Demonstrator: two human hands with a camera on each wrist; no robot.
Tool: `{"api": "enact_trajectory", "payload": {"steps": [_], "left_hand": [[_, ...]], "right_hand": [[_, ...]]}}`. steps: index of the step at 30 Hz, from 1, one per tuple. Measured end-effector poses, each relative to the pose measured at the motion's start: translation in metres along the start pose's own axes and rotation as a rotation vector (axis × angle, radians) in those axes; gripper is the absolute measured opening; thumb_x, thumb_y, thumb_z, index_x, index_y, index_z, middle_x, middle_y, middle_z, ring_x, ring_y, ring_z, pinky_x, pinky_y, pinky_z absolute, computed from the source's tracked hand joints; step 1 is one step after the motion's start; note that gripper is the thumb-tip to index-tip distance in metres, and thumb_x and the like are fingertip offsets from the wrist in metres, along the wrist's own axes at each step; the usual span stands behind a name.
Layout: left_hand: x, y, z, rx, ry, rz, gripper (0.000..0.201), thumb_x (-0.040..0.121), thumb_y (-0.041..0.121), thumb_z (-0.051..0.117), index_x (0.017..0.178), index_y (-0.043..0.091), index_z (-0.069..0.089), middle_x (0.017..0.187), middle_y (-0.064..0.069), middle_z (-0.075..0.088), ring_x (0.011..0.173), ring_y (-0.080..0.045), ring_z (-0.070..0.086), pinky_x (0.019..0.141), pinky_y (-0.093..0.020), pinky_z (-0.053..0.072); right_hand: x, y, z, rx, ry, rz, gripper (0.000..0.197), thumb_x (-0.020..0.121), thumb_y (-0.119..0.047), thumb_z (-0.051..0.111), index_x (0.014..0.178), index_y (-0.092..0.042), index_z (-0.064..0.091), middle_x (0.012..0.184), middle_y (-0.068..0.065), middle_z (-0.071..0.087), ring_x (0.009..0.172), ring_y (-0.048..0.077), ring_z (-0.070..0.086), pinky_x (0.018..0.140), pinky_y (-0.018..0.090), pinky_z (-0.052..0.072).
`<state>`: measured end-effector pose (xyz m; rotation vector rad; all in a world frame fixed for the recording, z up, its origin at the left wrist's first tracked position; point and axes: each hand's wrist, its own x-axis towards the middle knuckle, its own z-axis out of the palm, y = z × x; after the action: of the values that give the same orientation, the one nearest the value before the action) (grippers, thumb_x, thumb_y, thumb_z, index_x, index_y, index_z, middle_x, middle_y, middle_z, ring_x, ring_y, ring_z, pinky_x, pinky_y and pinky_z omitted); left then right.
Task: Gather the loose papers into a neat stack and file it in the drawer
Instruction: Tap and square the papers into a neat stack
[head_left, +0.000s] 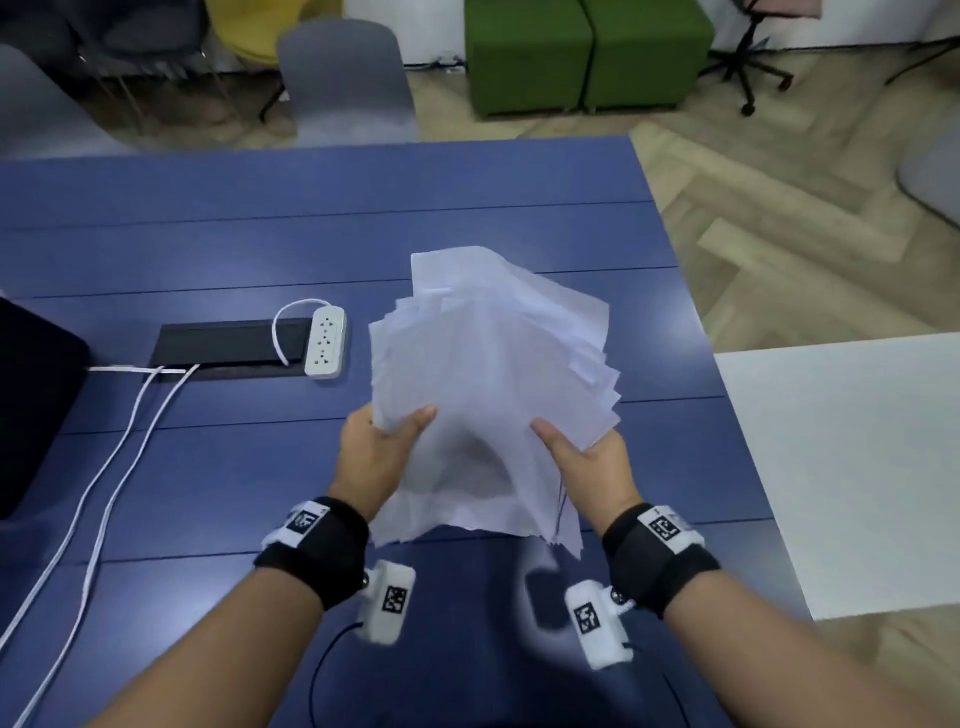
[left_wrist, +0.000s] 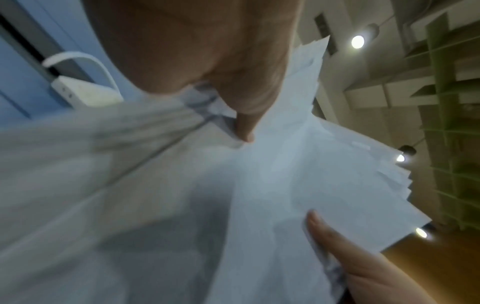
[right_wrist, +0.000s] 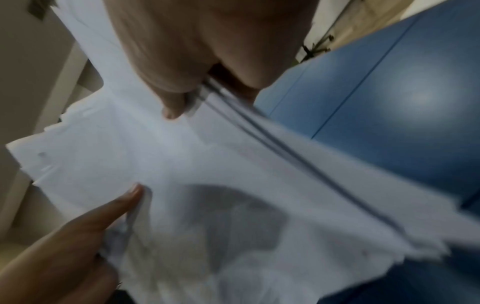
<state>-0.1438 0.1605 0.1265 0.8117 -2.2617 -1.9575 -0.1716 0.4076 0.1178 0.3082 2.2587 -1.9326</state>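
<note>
A ragged bundle of white papers (head_left: 488, 384) is held up above the blue table (head_left: 208, 249), its sheets fanned out and uneven at the edges. My left hand (head_left: 382, 441) grips the bundle's left side, thumb on the front. My right hand (head_left: 582, 452) grips the right side the same way. In the left wrist view the thumb presses onto the papers (left_wrist: 298, 174), and my left hand (left_wrist: 233, 98) fills the top. In the right wrist view my right hand (right_wrist: 197, 82) pinches the papers (right_wrist: 207, 164). No drawer is in view.
A white power strip (head_left: 326, 340) lies by a black cable slot (head_left: 228, 343), with white cables (head_left: 104, 493) trailing left. A dark object (head_left: 36, 395) sits at the left edge. A white surface (head_left: 852, 467) adjoins the table on the right. Chairs and green ottomans (head_left: 582, 52) stand beyond.
</note>
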Motion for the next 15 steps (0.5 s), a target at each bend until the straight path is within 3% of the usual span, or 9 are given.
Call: {"api": "enact_trajectory", "payload": {"steps": [2,3,5,6,7,8,10,13,15], "left_hand": [[-0.010,0.002,0.010,-0.029,0.072,0.031,0.009,0.094,0.020,0.082,0.097,0.028,0.077,0.094,0.010,0.083,0.098,-0.020,0.079,0.090,-0.048,0.065],[-0.017,0.008,0.013,-0.056,0.093,0.078,0.008,0.095,0.019,0.081,0.096,0.027,0.078,0.093,0.010,0.083,0.097,-0.018,0.079,0.091,-0.049,0.064],[-0.024,0.023,0.010,-0.113,0.099,0.187,0.014,0.096,0.012,0.079,0.097,0.026,0.077,0.091,0.020,0.082,0.090,-0.003,0.076,0.086,-0.037,0.064],[-0.028,0.034,0.005,-0.143,0.080,0.237,0.019,0.095,0.007,0.077,0.099,0.026,0.076,0.091,0.024,0.081,0.088,0.004,0.074,0.082,-0.027,0.062],[-0.032,0.045,-0.003,-0.165,0.043,0.295,0.022,0.094,0.005,0.076,0.104,0.024,0.075,0.093,0.025,0.080,0.090,0.007,0.074,0.081,-0.019,0.059],[-0.036,0.057,-0.012,-0.159,-0.009,0.356,0.023,0.093,0.005,0.076,0.110,0.020,0.074,0.098,0.024,0.081,0.094,0.006,0.074,0.082,-0.015,0.057],[-0.038,0.077,-0.031,-0.069,-0.074,0.430,0.029,0.088,0.011,0.077,0.116,0.011,0.073,0.102,0.021,0.081,0.097,0.002,0.074,0.082,-0.014,0.057],[-0.026,0.092,-0.055,-0.087,-0.222,0.369,0.017,0.081,0.011,0.084,0.098,0.015,0.081,0.089,0.014,0.083,0.084,0.000,0.077,0.074,-0.015,0.059],[-0.017,0.093,-0.068,-0.099,-0.439,0.233,0.034,0.071,0.019,0.097,0.102,0.026,0.085,0.105,0.004,0.084,0.100,-0.011,0.079,0.085,-0.023,0.062]], "right_hand": [[-0.009,-0.008,0.009,0.012,0.036,-0.029,0.020,0.093,-0.020,0.078,0.085,-0.038,0.078,0.087,-0.022,0.079,0.093,0.005,0.075,0.096,0.041,0.060],[-0.012,-0.013,0.011,0.040,0.058,-0.065,0.021,0.093,-0.021,0.078,0.086,-0.041,0.079,0.090,-0.023,0.079,0.093,0.005,0.075,0.097,0.041,0.060],[-0.018,-0.033,0.010,0.145,0.109,-0.097,0.012,0.085,-0.033,0.084,0.097,-0.031,0.081,0.099,-0.018,0.080,0.097,0.006,0.076,0.097,0.032,0.060],[-0.021,-0.045,0.006,0.178,0.136,-0.102,0.030,0.080,-0.039,0.085,0.104,-0.021,0.079,0.101,-0.017,0.079,0.095,0.004,0.075,0.092,0.022,0.059],[-0.023,-0.056,0.001,0.186,0.146,-0.145,0.037,0.080,-0.035,0.085,0.108,-0.013,0.076,0.099,-0.020,0.077,0.092,0.000,0.074,0.086,0.012,0.056],[-0.023,-0.065,-0.007,0.203,0.135,-0.231,0.027,0.084,-0.021,0.083,0.108,-0.012,0.075,0.098,-0.024,0.077,0.093,-0.005,0.072,0.085,0.006,0.051],[-0.025,-0.091,-0.025,0.207,0.064,-0.342,0.030,0.088,0.003,0.076,0.107,-0.020,0.071,0.098,-0.029,0.077,0.099,-0.009,0.071,0.089,0.006,0.049],[-0.022,-0.121,-0.046,0.214,-0.082,-0.387,0.032,0.087,0.003,0.073,0.110,-0.020,0.070,0.099,-0.024,0.079,0.099,-0.006,0.072,0.086,0.008,0.052],[-0.017,-0.129,-0.051,0.284,-0.187,-0.345,0.031,0.085,-0.004,0.070,0.115,-0.016,0.068,0.104,-0.017,0.080,0.102,0.000,0.073,0.086,0.012,0.054]]}}
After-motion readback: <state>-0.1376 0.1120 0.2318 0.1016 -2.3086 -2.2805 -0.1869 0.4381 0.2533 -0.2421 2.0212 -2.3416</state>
